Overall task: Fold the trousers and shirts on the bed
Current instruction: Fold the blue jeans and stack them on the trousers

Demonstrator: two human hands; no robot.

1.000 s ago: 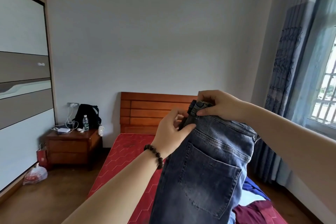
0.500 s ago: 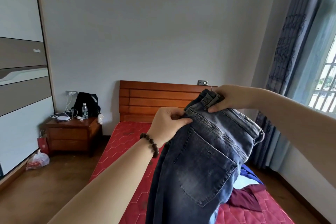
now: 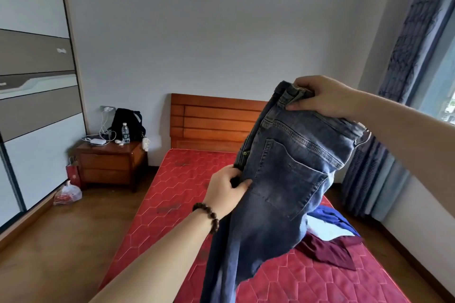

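Dark blue jeans (image 3: 283, 179) hang in the air above the red mattress (image 3: 177, 194), back pocket facing me, legs dropping past the bottom edge. My right hand (image 3: 317, 96) grips the bunched waistband at the top. My left hand (image 3: 226, 189), with a bead bracelet on the wrist, pinches the jeans' left edge lower down, near the crotch seam. A maroon garment (image 3: 330, 251) and a blue-and-white garment (image 3: 327, 224) lie crumpled on the mattress behind the jeans, partly hidden by them.
A wooden headboard (image 3: 211, 123) stands against the far wall. At the left a wooden nightstand (image 3: 108, 162) carries a black bag, a bottle and cables. Bags sit on the floor (image 3: 66, 194) beside a wardrobe (image 3: 32, 106). Curtains (image 3: 406, 56) hang at the right.
My left hand has slid down the jeans' left edge, away from the waistband. My right hand has lifted the waistband higher and to the right. The view has tilted down, showing more mattress.
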